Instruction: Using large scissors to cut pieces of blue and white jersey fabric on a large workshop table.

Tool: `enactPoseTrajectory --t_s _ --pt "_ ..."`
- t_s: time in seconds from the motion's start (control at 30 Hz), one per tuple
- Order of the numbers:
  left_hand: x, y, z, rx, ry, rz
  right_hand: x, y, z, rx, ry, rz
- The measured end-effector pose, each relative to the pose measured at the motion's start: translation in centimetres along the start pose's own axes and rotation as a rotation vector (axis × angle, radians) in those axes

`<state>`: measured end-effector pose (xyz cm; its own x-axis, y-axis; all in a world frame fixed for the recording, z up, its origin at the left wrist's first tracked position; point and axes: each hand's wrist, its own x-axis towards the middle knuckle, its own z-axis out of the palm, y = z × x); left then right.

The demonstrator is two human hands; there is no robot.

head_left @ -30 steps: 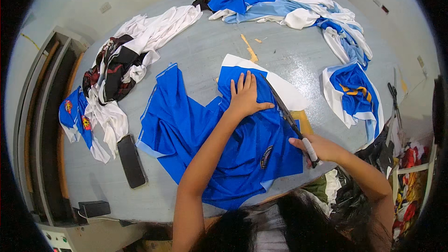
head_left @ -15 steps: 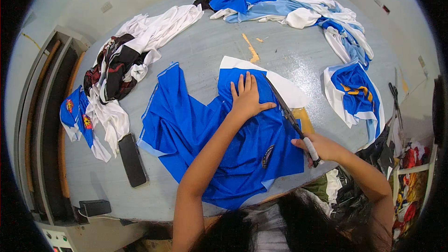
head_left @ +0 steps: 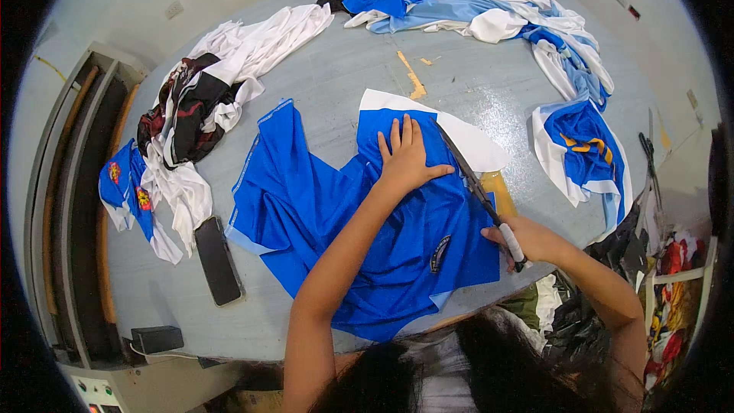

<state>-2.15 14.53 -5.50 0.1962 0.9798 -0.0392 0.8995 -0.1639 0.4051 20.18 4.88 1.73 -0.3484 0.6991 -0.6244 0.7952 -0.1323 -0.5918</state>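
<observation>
A blue fabric piece (head_left: 306, 191) with a small dark badge lies spread and wrinkled in front of me. My left hand (head_left: 405, 160) rests flat on its upper part, fingers spread. In my right hand (head_left: 527, 241) is a pair of long scissors (head_left: 475, 183), its handle wrapped in white. The blades run along the right edge of the blue fabric, tips pointing away from me. Beyond that edge a white piece (head_left: 478, 145) shows, curved at its right side; I cannot tell whether it is cloth or paper.
White and dark garments (head_left: 199, 107) are heaped on the left of the grey table (head_left: 336, 69). Blue and white garments (head_left: 489, 19) line the far and right side. A black phone (head_left: 218, 264) lies left of the blue fabric. Coloured cloth (head_left: 673, 298) is piled at lower right.
</observation>
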Motion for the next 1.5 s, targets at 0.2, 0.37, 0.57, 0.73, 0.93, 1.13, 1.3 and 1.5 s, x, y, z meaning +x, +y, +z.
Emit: enactPoseTrajectory --t_s 0.2,0.37,0.57,0.73,0.93,1.13,1.3,1.5 --pt "-0.4 0.9 0.1 -0.027 -0.046 -0.067 -0.1 -0.2 0.0 0.063 -0.014 0.029" --pt "-0.8 1.6 -0.2 -0.044 -0.066 -0.119 0.3 0.7 0.1 -0.047 0.030 -0.028" --pt "-1.0 2.1 -0.5 -0.028 -0.093 -0.155 0.1 0.4 -0.1 0.048 -0.017 -0.004" --pt "0.6 0.3 -1.0 -0.121 0.032 -0.028 -0.5 0.3 -0.4 0.188 -0.047 -0.018" --pt "1.5 -4.0 -0.7 -0.047 0.206 0.205 1.1 -1.3 -2.0 0.056 -0.239 0.009" --pt "1.6 -3.6 -0.4 -0.014 0.259 0.186 1.9 -3.2 -1.8 0.066 -0.191 0.068" --pt "1.6 -3.4 -0.5 0.010 0.255 0.167 2.6 -3.7 -1.8 0.108 -0.171 0.057" --pt "1.5 -3.5 0.1 0.020 0.330 0.145 2.3 -3.8 -0.8 0.039 -0.094 0.051"
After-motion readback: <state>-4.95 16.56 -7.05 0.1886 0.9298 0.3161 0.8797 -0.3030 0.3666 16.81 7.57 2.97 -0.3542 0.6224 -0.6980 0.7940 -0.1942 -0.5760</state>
